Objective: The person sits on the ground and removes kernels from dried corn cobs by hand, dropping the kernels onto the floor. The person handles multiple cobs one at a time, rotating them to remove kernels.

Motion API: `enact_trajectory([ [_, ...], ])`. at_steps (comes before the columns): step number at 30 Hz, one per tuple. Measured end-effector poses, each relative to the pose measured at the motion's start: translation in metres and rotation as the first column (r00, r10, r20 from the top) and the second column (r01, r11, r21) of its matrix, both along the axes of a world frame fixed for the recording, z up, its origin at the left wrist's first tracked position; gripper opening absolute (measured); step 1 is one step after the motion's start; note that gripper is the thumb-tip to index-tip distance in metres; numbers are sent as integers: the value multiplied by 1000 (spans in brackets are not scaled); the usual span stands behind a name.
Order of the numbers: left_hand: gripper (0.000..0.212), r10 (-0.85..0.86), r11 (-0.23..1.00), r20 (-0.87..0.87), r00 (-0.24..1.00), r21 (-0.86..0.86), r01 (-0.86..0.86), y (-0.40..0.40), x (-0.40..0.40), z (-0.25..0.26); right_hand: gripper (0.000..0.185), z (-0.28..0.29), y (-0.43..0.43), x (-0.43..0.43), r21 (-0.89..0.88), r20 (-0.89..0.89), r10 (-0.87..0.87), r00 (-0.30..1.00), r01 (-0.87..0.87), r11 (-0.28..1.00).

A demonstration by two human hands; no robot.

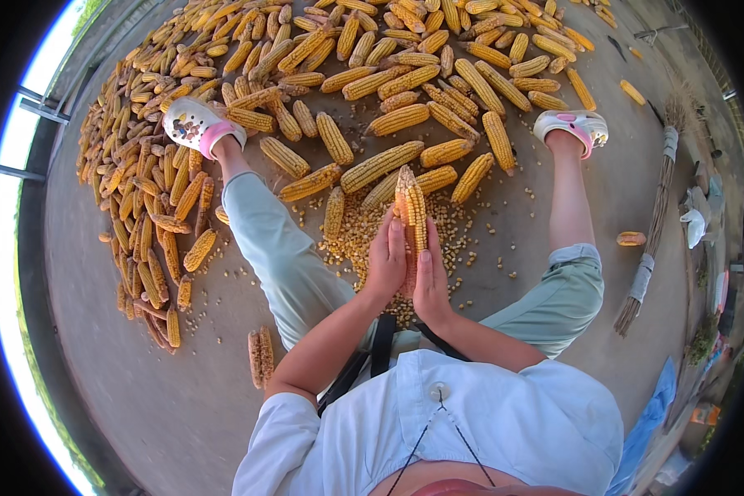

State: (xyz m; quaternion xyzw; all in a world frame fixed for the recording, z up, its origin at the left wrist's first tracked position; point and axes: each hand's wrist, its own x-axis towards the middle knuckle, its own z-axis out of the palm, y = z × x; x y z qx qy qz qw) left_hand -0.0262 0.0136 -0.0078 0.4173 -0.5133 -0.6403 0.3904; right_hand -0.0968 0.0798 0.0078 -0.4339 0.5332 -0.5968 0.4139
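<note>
Between both palms I hold a dried corn cob [413,214], tip pointing away from me. Several rows of yellow kernels are still on its upper part, while its lower part is bare and pinkish. My left hand [387,255] presses its left side, thumb along the cob. On the right side lies my right hand [433,286], its thumb also extended along the cob. Beneath my hands loose corn kernels [356,239] are heaped on the concrete floor. Just beyond the cob's tip lie whole ears of corn [381,166].
A large pile of corn ears [142,136] spreads across the far and left floor. Stripped cobs [260,358] lie near my left elbow. On the right are a twig broom [657,204], a short cob piece [631,239] and a white plastic bag [693,226]. My clogs [192,127] flank the nearer ears.
</note>
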Motion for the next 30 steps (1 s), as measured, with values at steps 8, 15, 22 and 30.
enact_trajectory([
  [8,30,75,997,68,995,29,-77,-13,1,30,52,-15,6,1,7,-127,88,988,-87,996],
  [15,30,158,986,-42,987,-41,-159,-15,1,14,55,-4,7,11,-23,-30,86,996,-87,996],
  [22,31,215,961,-39,976,187,-204,-19,5,33,56,1,4,10,-58,-210,110,971,-125,990],
  [30,32,174,984,-115,978,72,-166,-17,8,11,54,0,8,15,-85,-35,129,991,-131,988],
])
